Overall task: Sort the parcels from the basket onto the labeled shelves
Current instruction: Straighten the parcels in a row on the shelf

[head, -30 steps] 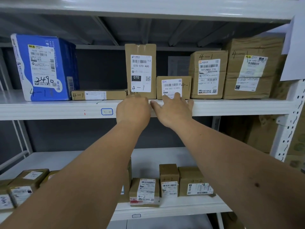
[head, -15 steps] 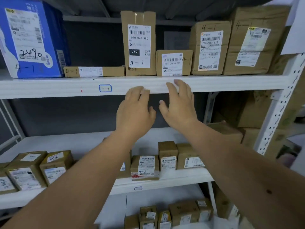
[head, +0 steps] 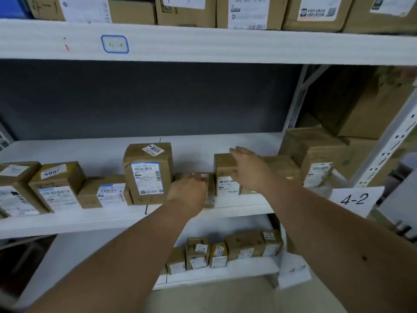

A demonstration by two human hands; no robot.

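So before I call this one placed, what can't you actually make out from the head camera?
- Small low parcel: the left hand covers most of it, so grip and label are hidden.
- Parcel under the right hand: its label is blurred, and contact is unclear.
- Top-shelf parcels: cut off by the upper edge.
- Blue-framed shelf tag: writing too faint.
- Basket: out of view.

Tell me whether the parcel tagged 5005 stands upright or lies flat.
Upright: the 5005 parcel stands taller than its neighbours, label facing front.

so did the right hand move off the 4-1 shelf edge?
Yes. The right hand dropped from the 4-1 shelf edge onto a parcel one shelf below.
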